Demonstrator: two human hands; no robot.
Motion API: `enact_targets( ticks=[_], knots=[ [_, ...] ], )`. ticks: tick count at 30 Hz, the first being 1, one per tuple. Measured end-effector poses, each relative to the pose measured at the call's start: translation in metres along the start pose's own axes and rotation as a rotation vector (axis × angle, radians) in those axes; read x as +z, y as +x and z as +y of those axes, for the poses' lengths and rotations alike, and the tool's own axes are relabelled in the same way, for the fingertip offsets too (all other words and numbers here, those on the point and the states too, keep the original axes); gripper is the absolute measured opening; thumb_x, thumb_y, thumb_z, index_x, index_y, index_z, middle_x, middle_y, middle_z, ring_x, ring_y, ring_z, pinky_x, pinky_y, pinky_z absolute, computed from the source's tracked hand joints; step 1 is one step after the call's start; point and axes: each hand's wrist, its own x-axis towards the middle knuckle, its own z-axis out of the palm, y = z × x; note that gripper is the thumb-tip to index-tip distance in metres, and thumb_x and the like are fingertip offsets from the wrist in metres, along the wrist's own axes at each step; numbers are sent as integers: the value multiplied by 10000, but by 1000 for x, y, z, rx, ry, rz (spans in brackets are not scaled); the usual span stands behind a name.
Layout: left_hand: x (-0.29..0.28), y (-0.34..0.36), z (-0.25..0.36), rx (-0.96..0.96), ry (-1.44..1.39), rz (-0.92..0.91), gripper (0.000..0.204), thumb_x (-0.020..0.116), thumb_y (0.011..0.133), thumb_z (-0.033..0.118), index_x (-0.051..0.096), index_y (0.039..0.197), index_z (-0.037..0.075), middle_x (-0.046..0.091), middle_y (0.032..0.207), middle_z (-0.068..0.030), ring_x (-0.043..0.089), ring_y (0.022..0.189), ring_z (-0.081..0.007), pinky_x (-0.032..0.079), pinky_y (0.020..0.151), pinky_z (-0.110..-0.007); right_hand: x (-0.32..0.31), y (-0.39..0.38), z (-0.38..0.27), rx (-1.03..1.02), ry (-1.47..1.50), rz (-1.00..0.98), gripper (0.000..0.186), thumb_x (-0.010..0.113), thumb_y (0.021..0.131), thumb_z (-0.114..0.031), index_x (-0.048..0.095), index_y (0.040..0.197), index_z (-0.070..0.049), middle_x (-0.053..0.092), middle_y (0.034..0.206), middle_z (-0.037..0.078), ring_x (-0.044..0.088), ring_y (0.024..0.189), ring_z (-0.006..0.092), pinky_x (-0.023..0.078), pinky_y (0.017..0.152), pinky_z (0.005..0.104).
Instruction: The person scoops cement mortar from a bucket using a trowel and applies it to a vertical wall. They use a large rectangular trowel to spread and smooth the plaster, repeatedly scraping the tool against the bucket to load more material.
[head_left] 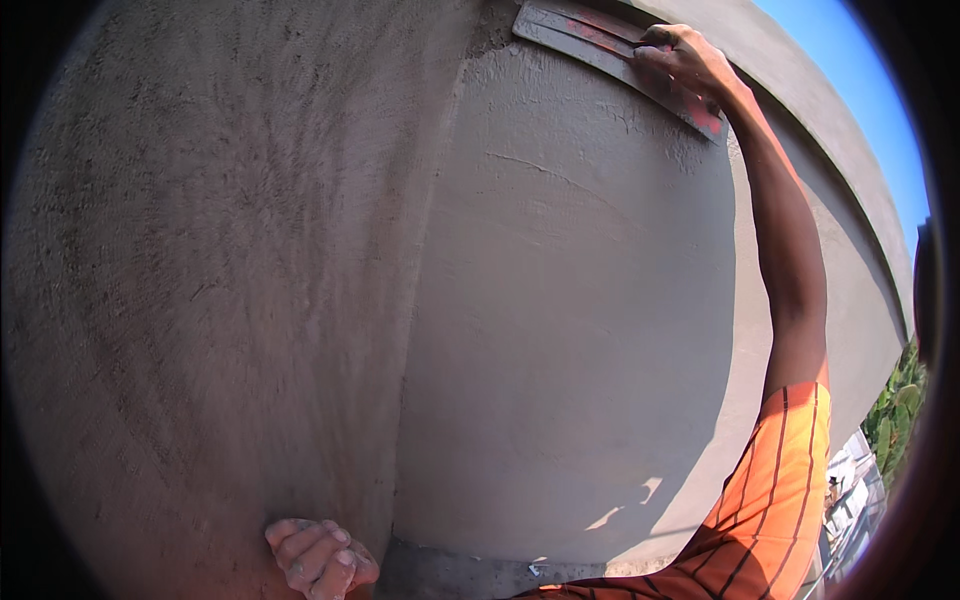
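Note:
High on the wall, my right hand (690, 62) grips the handle of a plastering float (590, 38), a long grey rectangular blade with reddish patches on its back. The float lies tilted against the top of a smooth, damp-looking grey plastered wall (570, 300), just under an overhanging edge. Fine ridges and a thin curved crack line mark the plaster below it. Down at the lower left, my left hand (322, 558) is closed with its fingers curled in, and nothing shows in it. It is nearest the rougher brown-grey wall.
The rough wall (220, 270) meets the plastered one in a vertical corner. A ledge (460, 573) runs along the bottom. Overhead curves a concrete overhang (800, 80). Green plants (895, 410) and pale stacked debris (850, 500) lie beyond at the right.

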Motion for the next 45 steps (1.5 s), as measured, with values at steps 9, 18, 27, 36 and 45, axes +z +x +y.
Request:
enact_targets(
  ticks=[9, 18, 27, 36, 45],
  knots=[
    [1, 4, 15, 19, 12, -51, 300, 413, 794, 68, 542, 1065, 56, 531, 724, -31, 480, 624, -150, 295, 590, -306, -7, 11, -21, -276, -57, -209, 365, 620, 800, -337, 679, 995, -34, 663, 863, 113, 617, 817, 231, 470, 813, 351],
    [6, 2, 8, -4, 31, -31, 213, 495, 766, 122, 548, 971, 97, 562, 764, -20, 539, 672, -123, 388, 649, -298, 67, -68, -55, -184, -220, -265, 319, 586, 795, -312, 666, 1047, -133, 683, 865, 97, 636, 822, 316, 505, 739, 409],
    [26, 14, 4, 17, -45, 46, 268, 493, 684, 46, 558, 943, 69, 568, 729, -32, 512, 571, -136, 374, 576, -286, 70, -138, -52, 420, 845, 254, 396, 574, 853, -319, 556, 1013, 43, 614, 736, 106, 619, 687, 180, 495, 615, 323],
    [14, 15, 2, 91, -74, -53, 332, 424, 657, 4, 540, 968, 3, 546, 777, -73, 495, 590, -165, 357, 565, -309, 158, -55, -179, 333, 1154, 270, 265, 551, 897, -212, 425, 977, 7, 572, 722, 84, 579, 553, 150, 473, 500, 301],
    [10, 9, 1, 53, -87, -20, 323, 457, 654, 25, 539, 966, 33, 550, 724, -59, 502, 570, -162, 370, 579, -312, 119, -151, -20, 624, 1108, 624, 165, 539, 919, -176, 465, 908, -29, 507, 689, 38, 508, 506, 95, 431, 406, 253]
  ],
)
